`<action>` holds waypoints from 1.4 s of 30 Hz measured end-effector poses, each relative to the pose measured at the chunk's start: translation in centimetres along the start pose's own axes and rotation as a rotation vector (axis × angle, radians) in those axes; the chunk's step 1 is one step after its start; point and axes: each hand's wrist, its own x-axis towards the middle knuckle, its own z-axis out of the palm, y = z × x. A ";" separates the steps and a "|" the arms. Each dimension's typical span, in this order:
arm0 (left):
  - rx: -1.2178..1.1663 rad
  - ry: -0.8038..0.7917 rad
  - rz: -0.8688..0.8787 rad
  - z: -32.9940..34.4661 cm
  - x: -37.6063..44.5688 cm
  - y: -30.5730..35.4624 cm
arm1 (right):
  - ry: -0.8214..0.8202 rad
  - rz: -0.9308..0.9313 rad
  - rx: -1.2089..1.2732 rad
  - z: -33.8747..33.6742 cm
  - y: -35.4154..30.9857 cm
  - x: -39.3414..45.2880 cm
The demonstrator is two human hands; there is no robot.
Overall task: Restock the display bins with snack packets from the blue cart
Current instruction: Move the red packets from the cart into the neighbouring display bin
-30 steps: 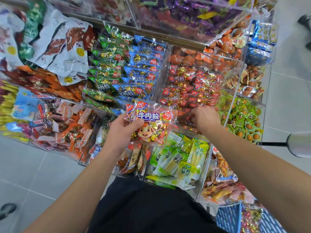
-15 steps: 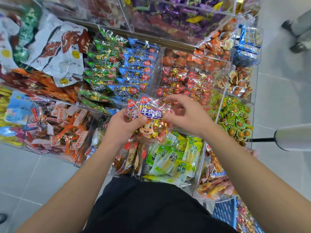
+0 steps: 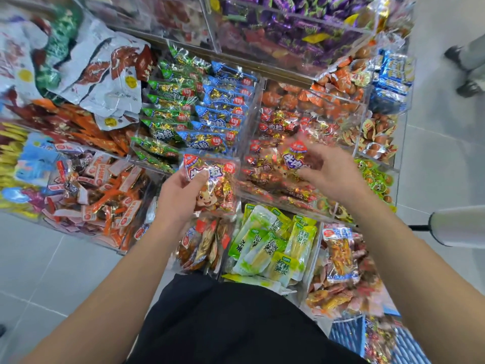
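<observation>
My left hand (image 3: 178,195) grips a small stack of red snack packets (image 3: 215,185) with a cartoon face, held in front of the clear display bins. My right hand (image 3: 330,174) is over the red-packet bin (image 3: 246,143), its fingertips on one more red snack packet (image 3: 295,156). That packet is blurred by motion and sits just above the matching red packets inside the bin. A corner of the blue cart (image 3: 346,337) shows at the bottom right with packets in it.
Clear bins surround the red one: green and blue packets (image 3: 199,111) to its left, orange ones (image 3: 315,98) behind, green pouches (image 3: 273,248) in front. A silver cart handle (image 3: 459,227) juts in at right. Another person's shoes (image 3: 464,72) stand on the floor, top right.
My right hand took one packet off the stack in my left hand and carried it right, over the red-packet bin. My left hand and its stack dropped slightly.
</observation>
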 end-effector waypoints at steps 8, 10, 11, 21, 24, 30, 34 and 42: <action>-0.058 0.023 -0.007 -1.6 1.0 -0.9 | -0.191 -0.157 -0.393 5.8 -1.1 2.7; -0.052 0.011 -0.002 -1.6 1.0 -0.8 | -0.162 -0.126 -0.420 7.0 -1.0 3.4; -0.044 0.015 -0.003 -1.6 0.9 -0.7 | -0.147 -0.114 -0.435 7.6 -1.1 3.7; -0.059 -0.004 -0.004 -1.3 0.3 0.1 | -0.145 -0.160 -0.618 11.6 -1.4 5.2; -0.059 -0.008 -0.004 -1.3 0.4 0.1 | -0.200 -0.122 -0.459 10.3 -1.1 5.1; -0.080 0.002 -0.019 -1.6 0.4 0.1 | -0.081 -0.152 -0.525 10.6 -1.0 4.4; -0.071 -0.005 -0.023 -2.3 0.8 -0.2 | -0.108 -0.165 -0.635 12.2 -1.4 5.6; -0.096 0.002 -0.064 -3.4 1.5 -0.3 | -0.185 -0.088 -0.536 12.1 -0.9 6.7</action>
